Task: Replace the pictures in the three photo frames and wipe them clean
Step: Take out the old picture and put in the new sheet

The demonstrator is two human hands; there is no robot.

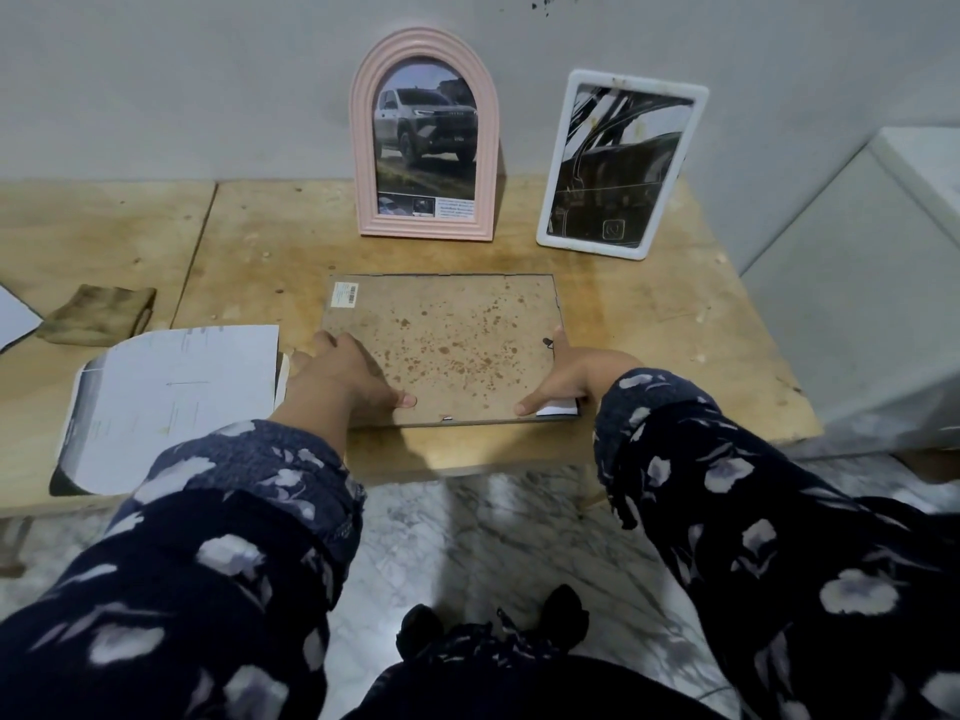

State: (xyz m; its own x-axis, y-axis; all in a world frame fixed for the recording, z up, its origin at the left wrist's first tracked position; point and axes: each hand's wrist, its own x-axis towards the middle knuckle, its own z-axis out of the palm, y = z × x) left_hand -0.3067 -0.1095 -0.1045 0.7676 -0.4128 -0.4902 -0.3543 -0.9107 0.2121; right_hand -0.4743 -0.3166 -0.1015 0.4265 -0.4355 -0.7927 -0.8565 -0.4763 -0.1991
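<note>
- Third frame [441, 348] lies face down on wooden bench [649, 314], spotted brown backing board up, barcode sticker [344, 295] at far-left corner.
- Left hand [343, 374] on frame's left edge, fingers curled round it, thumb flat on backing.
- Right hand [571, 379] grips frame's right edge, thumb on backing near front-right corner; white slip [558, 407] shows just under that hand.
- Pink arched frame [423, 135] stands upright against wall behind, truck photo inside.
- White rectangular frame [621, 163] leans at right of pink one, dark picture in it.
- Loose printed sheets [171, 402] lie on bench left of third frame, just beside left hand.
- Brown folded cloth [98, 314] farther left, apart from sheets.
- Marble floor [467, 537] below bench edge.
</note>
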